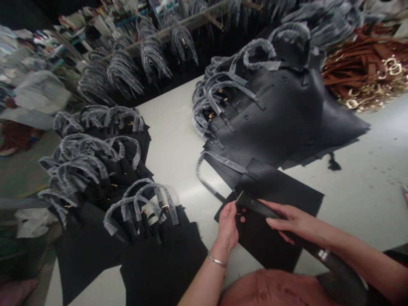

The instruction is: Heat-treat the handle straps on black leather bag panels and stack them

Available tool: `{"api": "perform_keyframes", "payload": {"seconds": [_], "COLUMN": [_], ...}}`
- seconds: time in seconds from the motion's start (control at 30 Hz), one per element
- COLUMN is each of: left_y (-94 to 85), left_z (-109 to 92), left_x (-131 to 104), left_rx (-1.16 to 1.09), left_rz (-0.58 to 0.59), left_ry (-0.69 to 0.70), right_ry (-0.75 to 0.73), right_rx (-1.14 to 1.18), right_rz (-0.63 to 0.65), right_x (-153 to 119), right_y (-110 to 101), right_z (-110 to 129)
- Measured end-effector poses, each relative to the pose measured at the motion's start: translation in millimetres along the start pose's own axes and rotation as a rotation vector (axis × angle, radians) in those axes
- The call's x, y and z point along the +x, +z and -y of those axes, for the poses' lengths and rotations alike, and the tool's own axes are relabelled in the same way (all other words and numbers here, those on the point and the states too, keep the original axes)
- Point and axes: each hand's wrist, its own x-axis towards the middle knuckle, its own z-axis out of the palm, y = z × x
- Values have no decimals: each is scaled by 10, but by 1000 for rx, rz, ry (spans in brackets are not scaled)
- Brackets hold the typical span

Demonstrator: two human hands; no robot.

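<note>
Where panels (287,182) overlap, brown straps (358,63), tassel (333,162)

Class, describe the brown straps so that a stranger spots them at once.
Find the pale table, then the big black stack on it, beyond the right hand. The straps lie heaped at that stack's upper right. Reddish-brown with gold fittings, they stand out from their black and grey neighbours.

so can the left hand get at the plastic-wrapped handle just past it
Probably yes: the handle lies close beyond the left hand with nothing seen on top, though that hand seems busy holding the end of a black piece.
</note>
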Motion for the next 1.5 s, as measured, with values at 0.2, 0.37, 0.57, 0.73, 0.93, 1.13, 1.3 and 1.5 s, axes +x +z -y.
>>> {"api": "perform_keyframes", "payload": {"seconds": [0.2,0.37,0.57,0.73,0.93,1.13,1.3,1.5], "left_y": [50,40,-21,-48,-64,-8,30,-1], "left_z": [17,52,228,286,322,215,168,169], "left_x": [-37,-65,-30,-3,-12,-64,-113,-76], "left_rx": [-73,-173,17,174,339,333,184,159], "left_rz": [-37,-23,-118,-92,-10,53,163,42], "left_ry": [-101,-153,31,169,187,197,107,51], "right_ry": [33,36,115,141,142,121,125,88], "right_rx": [24,-26,-88,-73,-7,-32,-69,-133], "right_rz": [9,-123,-124,-82,-3,-28,-15,-97], "right_x": [37,99,-72,-170,-55,-22,-11,7], "right_y": [32,-32,-74,-49,8,-35,-16,3], "right_z": [12,-7,-118,-199,-188,-146,-146,-97]}}
